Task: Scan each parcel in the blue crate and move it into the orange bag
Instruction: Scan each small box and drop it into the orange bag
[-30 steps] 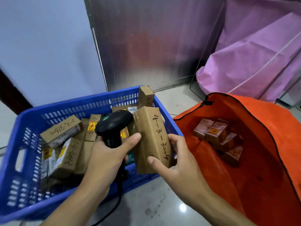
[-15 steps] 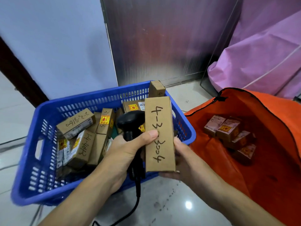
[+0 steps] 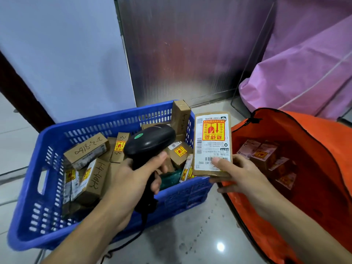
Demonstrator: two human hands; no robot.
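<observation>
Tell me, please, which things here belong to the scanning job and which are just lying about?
Belonging to the job:
- held parcel, gripped by the right hand
- scanner, gripped by the left hand
- blue crate with its loose parcels
- orange bag with bagged parcels inside

Just lying about:
- purple sack
- metal panel

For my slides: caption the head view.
Left hand grips scanner beside the labelled parcel held by right hand.

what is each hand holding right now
Left hand: gripping the scanner by its handle.
Right hand: holding the parcel, label side up, thumb on the label.
</observation>
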